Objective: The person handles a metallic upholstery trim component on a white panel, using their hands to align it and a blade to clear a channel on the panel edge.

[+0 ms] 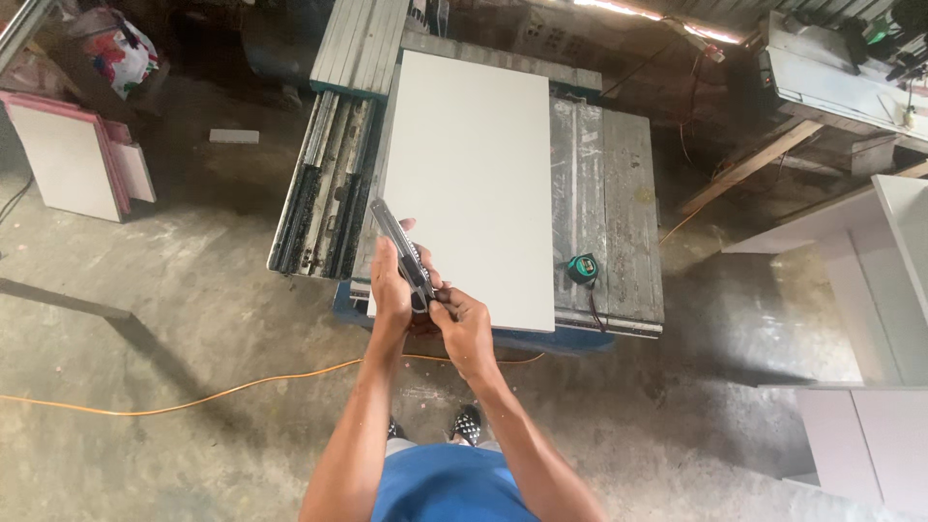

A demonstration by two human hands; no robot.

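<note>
**A:** Head view: what do your hands hold?

**B:** Your left hand wraps its fingers around the body of a slim grey utility knife, which points up and away from your fingertips. Your right hand pinches the knife's near end between thumb and forefinger.

**A:** How should you handle it?

**B:** Judging by the grip, keep the fingertips clear of the blade end and the body steady.

**A:** And materials?

**B:** Just beyond your fingers lies a smooth, flat white panel on a worn grey workbench. A round green tape measure rests right of your fingers, apart. An orange cable crosses rough concrete below.
</note>
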